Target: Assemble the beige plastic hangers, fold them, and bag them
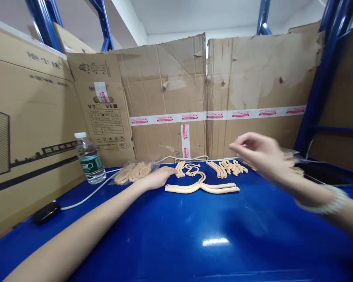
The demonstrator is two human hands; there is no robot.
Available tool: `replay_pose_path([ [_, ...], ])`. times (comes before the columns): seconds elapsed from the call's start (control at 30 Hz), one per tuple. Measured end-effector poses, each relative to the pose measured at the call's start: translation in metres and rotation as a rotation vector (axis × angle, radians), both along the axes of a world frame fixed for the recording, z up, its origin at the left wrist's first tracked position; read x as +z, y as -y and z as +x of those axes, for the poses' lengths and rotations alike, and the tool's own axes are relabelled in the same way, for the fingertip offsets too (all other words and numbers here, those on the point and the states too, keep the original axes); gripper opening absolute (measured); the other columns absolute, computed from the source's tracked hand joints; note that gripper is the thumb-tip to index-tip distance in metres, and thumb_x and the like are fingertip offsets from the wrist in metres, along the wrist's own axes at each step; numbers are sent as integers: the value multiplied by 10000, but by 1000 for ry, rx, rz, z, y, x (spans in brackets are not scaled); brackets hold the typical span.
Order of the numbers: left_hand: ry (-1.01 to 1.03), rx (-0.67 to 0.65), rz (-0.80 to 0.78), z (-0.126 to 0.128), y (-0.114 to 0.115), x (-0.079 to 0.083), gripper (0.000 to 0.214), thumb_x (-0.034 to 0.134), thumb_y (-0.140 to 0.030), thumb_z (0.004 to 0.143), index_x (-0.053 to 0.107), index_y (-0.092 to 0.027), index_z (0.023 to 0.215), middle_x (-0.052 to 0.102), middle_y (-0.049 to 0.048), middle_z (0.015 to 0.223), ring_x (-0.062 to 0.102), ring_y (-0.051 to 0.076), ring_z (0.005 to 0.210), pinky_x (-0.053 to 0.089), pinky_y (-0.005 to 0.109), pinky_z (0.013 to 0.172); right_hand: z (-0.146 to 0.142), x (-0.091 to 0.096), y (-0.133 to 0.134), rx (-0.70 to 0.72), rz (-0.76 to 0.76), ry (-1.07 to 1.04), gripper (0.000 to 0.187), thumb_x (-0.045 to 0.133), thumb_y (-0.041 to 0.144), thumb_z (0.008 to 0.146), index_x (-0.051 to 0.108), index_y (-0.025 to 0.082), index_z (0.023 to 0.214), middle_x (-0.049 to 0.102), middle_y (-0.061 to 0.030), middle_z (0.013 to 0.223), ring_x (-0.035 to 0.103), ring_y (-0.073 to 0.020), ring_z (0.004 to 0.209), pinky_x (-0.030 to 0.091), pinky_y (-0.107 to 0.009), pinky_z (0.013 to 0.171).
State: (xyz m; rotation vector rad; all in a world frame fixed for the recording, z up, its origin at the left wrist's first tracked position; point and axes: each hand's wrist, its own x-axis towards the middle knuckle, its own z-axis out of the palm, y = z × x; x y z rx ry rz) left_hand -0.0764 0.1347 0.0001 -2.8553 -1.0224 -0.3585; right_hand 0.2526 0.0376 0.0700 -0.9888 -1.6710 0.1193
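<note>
my left hand touches tan sticks, grip hidden, my blurry right hand is half curled, holding what i can't tell, and the hanger pieces lie in front on the tabletop, maybe for easy reach.

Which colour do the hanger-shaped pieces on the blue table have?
The hanger-shaped pieces are pale beige, best seen in the head view.

Right grip high, left low.
</note>
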Motion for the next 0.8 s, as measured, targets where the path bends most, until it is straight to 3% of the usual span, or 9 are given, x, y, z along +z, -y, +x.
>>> replay_pose_path([
  [0.07, 13, 0, 9, -1, -2, -3, 460, 412, 19, 824, 588, -135, 1220, 614, 136, 1270, 559, 236, 1186, 419, 403, 1034, -17, -9, -32, 30, -143, 191, 217, 652, 339, 831, 682, 133, 768, 693, -52, 718, 645, -165, 675, 511, -270, 616],
  [0.13, 24, -4, 13, -2, -2, -5, 457, 407, 17, 828, 590, -141, 1216, 614, 130, 1266, 557, 233, 1183, 420, 403, 1030, -36, -18, -70, -8, -296, 444, 188, 601, 252, 856, 712, 132, 764, 726, -69, 765, 667, -171, 732, 495, -253, 662],
  [0.23, 37, -15, 16, -3, 0, -6, 431, 415, 5, 839, 606, -166, 1186, 635, 103, 1221, 562, 222, 1158, 423, 393, 1020, -62, -30, -120, -37, -400, 571, 140, 626, 145, 822, 726, 115, 728, 737, -102, 801, 678, -204, 805, 483, -257, 717],
  [0.33, 51, -21, 20, -4, 3, -6, 376, 445, -24, 855, 623, -179, 1147, 640, 89, 1177, 565, 216, 1128, 429, 374, 1002, -78, -35, -148, -55, -526, 679, 60, 674, 157, 814, 707, 116, 785, 724, -89, 876, 666, -214, 892, 500, -283, 781],
  [0.43, 67, -9, 31, -5, 6, -7, 318, 464, -51, 868, 642, -171, 1102, 633, 100, 1131, 573, 220, 1084, 444, 358, 966, -86, -38, -157, -50, -665, 758, 163, 627, 277, 891, 657, 124, 937, 677, -46, 954, 650, -171, 848, 541, -328, 755],
  [0.53, 89, 9, 48, -4, 7, -10, 246, 483, -89, 879, 658, -157, 1038, 620, 108, 1075, 583, 220, 1025, 460, 343, 921, -90, -41, -157, -48, -741, 750, 188, 594, 303, 916, 636, 126, 964, 655, -32, 943, 638, -149, 794, 547, -301, 698],
  [0.67, 137, 19, 68, -1, 8, -13, 163, 500, -170, 903, 657, -175, 947, 617, 71, 988, 594, 200, 930, 474, 313, 852, -90, -41, -156, -23, -772, 601, 154, 658, 226, 852, 631, 99, 770, 617, -2, 671, 569, -96, 560, 487, -220, 528],
  [0.8, 220, 29, 100, 0, 11, -12, 147, 493, -174, 903, 638, -194, 893, 631, 48, 944, 605, 198, 873, 480, 302, 776, -84, -34, -153, 61, -753, 314, 197, 683, 144, 754, 566, 127, 596, 491, 28, 423, 455, -73, 401, 378, -181, 398],
])
